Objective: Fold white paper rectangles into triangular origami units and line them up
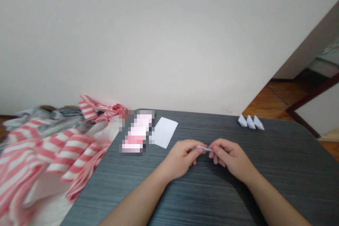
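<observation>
A narrow strip of folded white paper [206, 148] is stretched between my two hands, just above the dark table. My left hand [183, 157] pinches its left end between thumb and fingers. At the other end, my right hand [229, 157] pinches the paper in the same way. My fingers cover both ends, so the paper's full shape is hidden. Beyond my left hand lie flat white paper sheets [164, 132]. Three folded white paper pieces with pointed tips [250, 122] stand in a row near the far right edge.
The dark wood-grain table [201, 197] meets a pale wall [169, 42] at the back. A blurred-out pink and white rectangular thing [137, 131] lies at its left. Red-and-white striped cloth [66, 152] is heaped beside the table on the left. Wooden floor [265, 99] shows at right.
</observation>
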`<state>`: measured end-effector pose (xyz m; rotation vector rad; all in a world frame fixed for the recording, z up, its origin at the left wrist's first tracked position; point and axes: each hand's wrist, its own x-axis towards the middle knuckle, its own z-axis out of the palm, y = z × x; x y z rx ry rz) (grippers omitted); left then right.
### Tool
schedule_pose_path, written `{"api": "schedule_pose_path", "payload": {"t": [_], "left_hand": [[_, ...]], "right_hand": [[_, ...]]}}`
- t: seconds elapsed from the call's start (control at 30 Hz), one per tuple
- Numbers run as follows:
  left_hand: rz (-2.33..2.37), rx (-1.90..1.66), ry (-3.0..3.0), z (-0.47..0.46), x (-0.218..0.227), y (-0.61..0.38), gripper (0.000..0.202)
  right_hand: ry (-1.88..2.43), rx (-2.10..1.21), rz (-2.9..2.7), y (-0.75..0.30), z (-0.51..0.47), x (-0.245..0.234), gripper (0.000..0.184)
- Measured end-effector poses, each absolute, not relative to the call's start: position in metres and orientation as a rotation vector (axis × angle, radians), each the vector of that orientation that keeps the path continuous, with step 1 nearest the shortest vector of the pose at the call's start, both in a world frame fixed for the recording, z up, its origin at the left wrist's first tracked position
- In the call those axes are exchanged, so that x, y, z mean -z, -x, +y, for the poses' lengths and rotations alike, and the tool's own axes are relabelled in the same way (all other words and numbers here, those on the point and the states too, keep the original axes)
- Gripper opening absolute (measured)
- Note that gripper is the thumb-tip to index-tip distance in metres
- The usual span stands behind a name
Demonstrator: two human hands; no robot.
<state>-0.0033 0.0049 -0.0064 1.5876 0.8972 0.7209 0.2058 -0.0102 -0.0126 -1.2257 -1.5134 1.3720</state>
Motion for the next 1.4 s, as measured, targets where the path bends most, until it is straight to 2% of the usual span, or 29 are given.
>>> {"api": "schedule_pose_path", "payload": {"t": [0.37, 0.87, 1.13, 1.3, 1.4], "left_hand": [[0.896, -0.749, -1.598, 0.007, 0.009, 0.005, 0.03], [0.873, -0.76, -1.665, 0.008, 0.007, 0.005, 0.025], [0.818, -0.851, -1.739, 0.009, 0.004, 0.005, 0.017], [0.902, -0.82, -1.791, 0.008, 0.005, 0.004, 0.011], [0.964, -0.773, -1.787, 0.007, 0.004, 0.004, 0.014]], "right_hand": [[1.297, -1.397, -1.502, -0.207, -0.013, 0.014, 0.024], [1.367, -1.352, -1.554, -0.203, -0.012, 0.002, 0.026], [1.386, -1.33, -1.487, -0.203, -0.011, 0.004, 0.024], [1.376, -1.337, -1.498, -0.201, -0.011, 0.005, 0.022], [1.36, -1.342, -1.502, -0.2, -0.011, 0.007, 0.023]]}}
